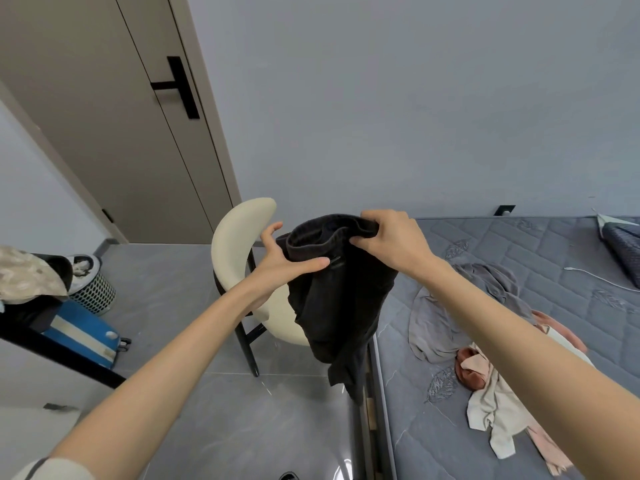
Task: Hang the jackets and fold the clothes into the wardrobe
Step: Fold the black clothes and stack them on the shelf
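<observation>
Hanging beneath both hands [287, 268] [391, 244], perhaps trousers [339, 306]

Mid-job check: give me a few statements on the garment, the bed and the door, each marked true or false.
1. The left hand and the right hand both hold the black garment. True.
2. Loose clothes lie on the mattress. True.
3. The black garment lies flat on the mattress. False: it hangs in the air from the hands.
4. The door stands open. False: it is shut.
</observation>
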The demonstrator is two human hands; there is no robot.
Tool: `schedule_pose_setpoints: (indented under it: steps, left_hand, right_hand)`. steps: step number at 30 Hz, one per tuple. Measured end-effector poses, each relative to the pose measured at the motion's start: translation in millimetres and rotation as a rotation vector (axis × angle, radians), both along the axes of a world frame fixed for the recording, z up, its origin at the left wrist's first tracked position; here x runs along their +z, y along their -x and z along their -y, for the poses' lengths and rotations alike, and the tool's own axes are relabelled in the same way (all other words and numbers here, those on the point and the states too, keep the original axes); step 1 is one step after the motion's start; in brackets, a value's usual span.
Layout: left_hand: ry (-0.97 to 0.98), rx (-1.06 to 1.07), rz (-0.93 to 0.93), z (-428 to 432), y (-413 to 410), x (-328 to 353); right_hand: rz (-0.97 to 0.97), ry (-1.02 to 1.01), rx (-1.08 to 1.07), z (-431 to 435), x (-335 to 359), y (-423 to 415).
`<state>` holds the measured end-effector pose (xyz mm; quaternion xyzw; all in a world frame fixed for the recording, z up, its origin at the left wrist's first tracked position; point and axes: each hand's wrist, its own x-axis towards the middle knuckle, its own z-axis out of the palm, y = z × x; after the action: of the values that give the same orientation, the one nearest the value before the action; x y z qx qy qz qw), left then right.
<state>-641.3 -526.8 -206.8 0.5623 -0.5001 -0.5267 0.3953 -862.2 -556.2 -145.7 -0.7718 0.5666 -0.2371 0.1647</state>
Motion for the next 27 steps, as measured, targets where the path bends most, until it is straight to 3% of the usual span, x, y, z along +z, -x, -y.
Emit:
schedule_pose_setpoints:
  steps: [6, 11, 14, 16, 20, 27]
  left_hand:
    - [0.13, 0.021, 0.044, -9, 19, -4]
    - [0.126, -0.1, -0.019, -14, 27, 3]
    - [0.115, -0.15, -0.021, -15, 33, 8]
    - [0.146, -0.129, 0.07, -15, 34, 15]
    - [0.296, -0.005, 0.343, -6, 22, 28]
    - [0.239, 0.009, 0.372, 16, 15, 21]
  right_hand:
    - [-0.252, 0.012, 0.117, -9, -20, 16]
    - [-0.084, -0.29, 0.257, -10, -38, 45]
    - [-0.171, -0.415, 0.298, -15, -56, 60]
    - [-0.196, -0.406, 0.244, -16, -62, 69]
    - [-0.033, -0.272, 0.228, -9, -51, 78]
    - [-0.189, -0.146, 0.318, 15, -45, 59]
